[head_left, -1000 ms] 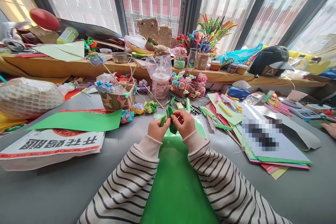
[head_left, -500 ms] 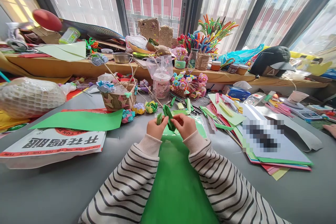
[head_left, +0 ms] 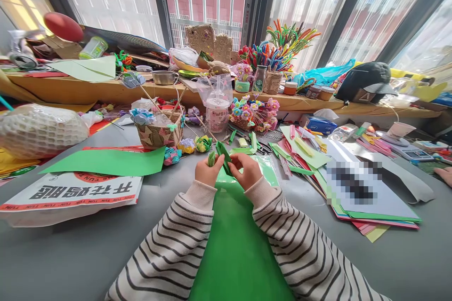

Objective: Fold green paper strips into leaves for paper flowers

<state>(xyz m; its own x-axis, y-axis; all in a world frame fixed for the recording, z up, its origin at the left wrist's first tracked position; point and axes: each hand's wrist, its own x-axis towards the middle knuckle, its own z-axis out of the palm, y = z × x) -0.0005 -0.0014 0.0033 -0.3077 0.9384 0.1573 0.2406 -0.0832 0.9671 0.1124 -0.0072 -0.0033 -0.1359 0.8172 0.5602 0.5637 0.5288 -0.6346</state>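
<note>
A folded piece of green paper [head_left: 223,154] is pinched between my two hands. My left hand [head_left: 206,170] is closed on its left side, and a small stack of folded green paper [head_left: 211,158] pokes up from the same fist. From the right, my right hand [head_left: 247,171] grips the folded piece between thumb and fingers. Beneath both hands lies a green mat [head_left: 243,240]. Just beyond them are green paper scraps [head_left: 253,141], scissors [head_left: 265,148] and a green and yellow paper flower [head_left: 204,144].
On the left lie a green paper sheet [head_left: 109,162] and a printed bag [head_left: 74,195]. A basket [head_left: 160,132] and a lidded cup [head_left: 217,115] stand ahead. Stacked paper [head_left: 370,188] is on the right, with another person's hand [head_left: 444,174] at the edge.
Both hands have shifted slightly left, with the folded green paper between them. The folded piece now looks narrower and more closed.
</note>
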